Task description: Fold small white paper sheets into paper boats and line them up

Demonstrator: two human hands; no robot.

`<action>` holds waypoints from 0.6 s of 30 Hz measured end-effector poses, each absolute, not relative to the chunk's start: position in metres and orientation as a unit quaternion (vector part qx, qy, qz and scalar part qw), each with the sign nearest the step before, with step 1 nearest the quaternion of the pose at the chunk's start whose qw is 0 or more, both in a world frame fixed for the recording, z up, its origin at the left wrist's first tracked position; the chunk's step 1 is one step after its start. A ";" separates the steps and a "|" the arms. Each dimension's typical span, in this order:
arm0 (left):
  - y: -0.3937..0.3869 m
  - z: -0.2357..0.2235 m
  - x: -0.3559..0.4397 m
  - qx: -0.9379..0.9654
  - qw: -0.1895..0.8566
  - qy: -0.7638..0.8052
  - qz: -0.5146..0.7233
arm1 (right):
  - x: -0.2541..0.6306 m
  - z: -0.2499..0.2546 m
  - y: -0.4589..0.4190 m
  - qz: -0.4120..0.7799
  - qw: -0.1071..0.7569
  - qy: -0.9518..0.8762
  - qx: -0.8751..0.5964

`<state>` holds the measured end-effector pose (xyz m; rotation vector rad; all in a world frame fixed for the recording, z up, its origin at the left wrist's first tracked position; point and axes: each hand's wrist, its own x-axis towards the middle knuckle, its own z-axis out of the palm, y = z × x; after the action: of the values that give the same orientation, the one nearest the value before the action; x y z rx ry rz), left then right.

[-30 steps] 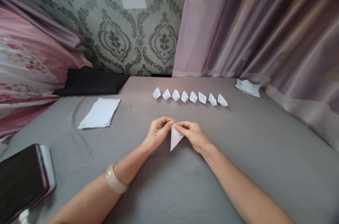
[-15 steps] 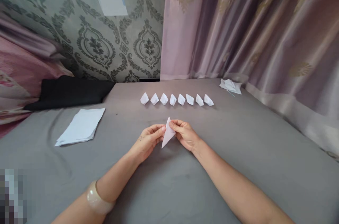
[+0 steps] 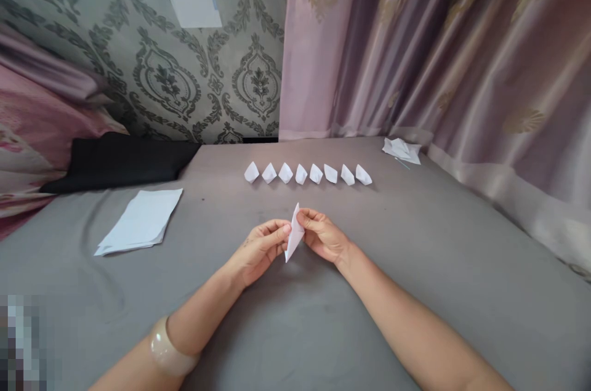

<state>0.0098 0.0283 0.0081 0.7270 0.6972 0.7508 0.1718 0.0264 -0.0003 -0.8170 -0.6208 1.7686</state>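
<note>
Between my two hands is a small folded piece of white paper [image 3: 294, 238], held up on a slant with a pointed tip at top and bottom. My left hand [image 3: 264, 247] pinches its left side between thumb and fingers. My right hand [image 3: 324, 236] grips the right side, thumb on the near face and fingers behind. The fingers behind the paper are partly hidden. Beyond my hands, several small folded paper shapes, like little boats [image 3: 301, 174], stand in a row across the grey cloth surface [image 3: 221, 194].
A stack of white paper sheets [image 3: 141, 218] lies at left, with black cloth [image 3: 124, 160] behind it. More white paper pieces [image 3: 401, 149] rest at the far right by the curtain [image 3: 360, 71]. A patterned wall [image 3: 207, 71] closes off the back.
The folded paper has turned and looks narrower now, its lower tip slightly farther right and lower. Both hands still hold it and have shifted only a little.
</note>
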 end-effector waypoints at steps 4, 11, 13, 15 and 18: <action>0.029 0.008 0.009 0.441 0.718 0.375 0.387 | 0.172 -0.001 0.028 0.708 0.530 -0.288 -0.367; 0.032 0.002 0.006 0.646 0.525 0.408 0.375 | 0.168 -0.002 0.029 0.546 0.545 -0.443 -0.457; 0.034 -0.002 0.006 0.646 0.540 0.400 0.363 | 0.167 -0.001 0.027 0.510 0.532 -0.503 -0.451; 0.036 -0.006 0.006 0.634 0.561 0.389 0.363 | 0.165 0.000 0.025 0.476 0.521 -0.556 -0.440; 0.037 -0.010 0.005 0.635 0.554 0.387 0.374 | 0.162 0.003 0.021 0.407 0.516 -0.615 -0.436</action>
<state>0.0051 0.0374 -0.0099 1.4998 0.9147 0.8836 0.1616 0.0210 0.0026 -1.0465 -1.4771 0.9762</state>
